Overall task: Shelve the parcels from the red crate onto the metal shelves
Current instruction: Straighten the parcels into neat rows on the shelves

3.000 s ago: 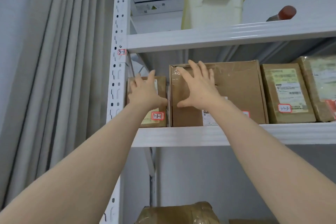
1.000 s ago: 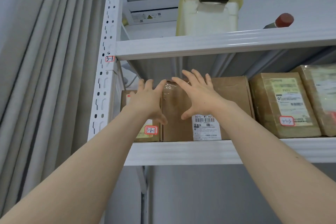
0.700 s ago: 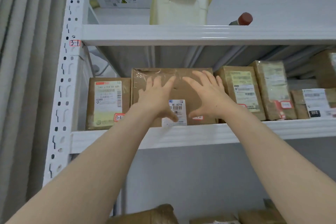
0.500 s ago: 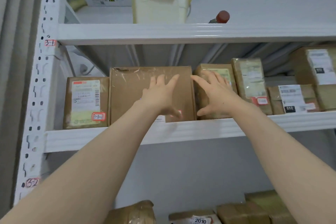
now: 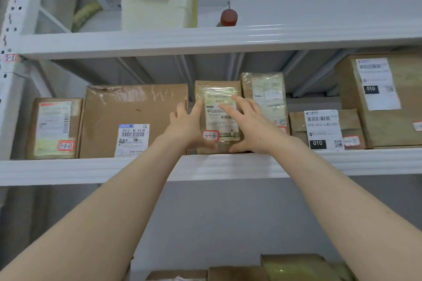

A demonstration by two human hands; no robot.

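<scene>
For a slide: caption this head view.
Left hand and right hand touch an upright taped parcel on the shelf.

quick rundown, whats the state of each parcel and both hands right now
taped parcel, upright on the middle shelf, between both hands
left hand, open, fingers straight at its left edge
right hand, open, fingers straight on its front
large box, upright, left of the taped parcel
small left parcel, upright at the shelf's end
010 parcel, lying flat
</scene>
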